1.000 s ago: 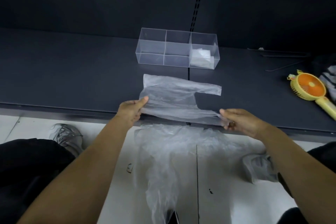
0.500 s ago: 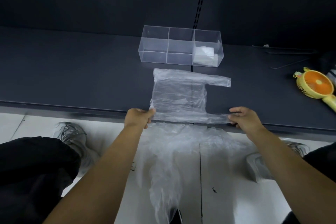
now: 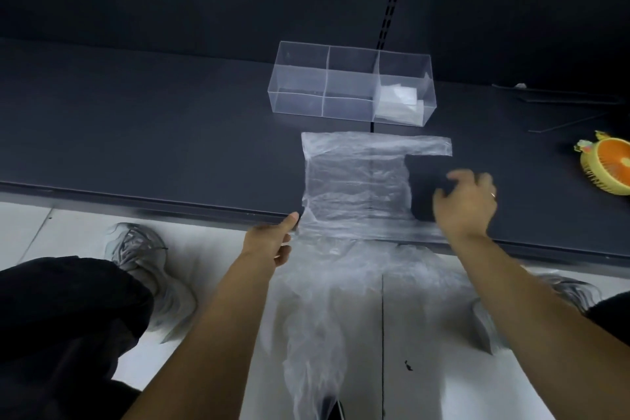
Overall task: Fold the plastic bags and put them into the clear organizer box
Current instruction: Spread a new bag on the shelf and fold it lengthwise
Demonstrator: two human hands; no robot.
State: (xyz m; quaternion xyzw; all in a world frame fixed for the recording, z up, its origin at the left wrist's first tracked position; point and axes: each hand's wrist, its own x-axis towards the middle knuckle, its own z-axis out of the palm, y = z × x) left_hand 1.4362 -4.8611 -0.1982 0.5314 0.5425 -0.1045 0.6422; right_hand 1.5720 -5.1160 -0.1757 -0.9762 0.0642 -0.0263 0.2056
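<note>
Left hand point(image 3: 272, 242) pinches the plastic bag point(image 3: 358, 187) at the table point(image 3: 136, 129) edge, centre frame, anchoring it flat; right hand point(image 3: 467, 204) hovers loose, empty, probably ready to fold.

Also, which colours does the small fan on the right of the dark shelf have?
The fan has a yellow frame and an orange centre; the head view shows it.

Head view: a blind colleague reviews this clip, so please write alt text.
A clear bag lies flat on a dark shelf; the left hand pinches its near corner, the right hand hovers open. Behind, a clear box holds a folded bag in its right compartment.
</note>
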